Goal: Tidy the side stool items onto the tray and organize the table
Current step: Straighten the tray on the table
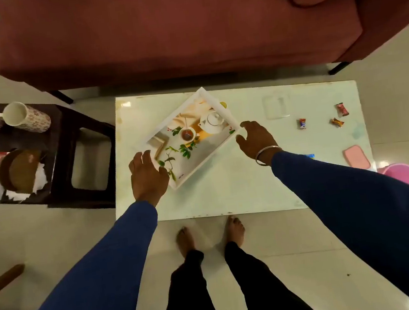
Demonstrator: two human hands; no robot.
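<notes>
Flanking skewed tray [204, 154] on tabletop [254, 190]: left hand [146, 174], right hand [257, 139], each grip relaxed, holding nothing. Probably light, rigid; best held at opposite rims.

a white glossy rectangular table [229, 198] stands on the pale tiled floor [54, 237]. on its left half a white-framed printed tray [190, 136] lies turned at an angle. to the right lie three small wrapped candies [302, 123], a clear flat square lid [276, 107] and, near the right edge, a pink rounded pad [356, 156]. left of the table stands a dark wooden stool [79, 154], bearing two floral mugs [26, 120] and a round brown lid [21, 172].
</notes>
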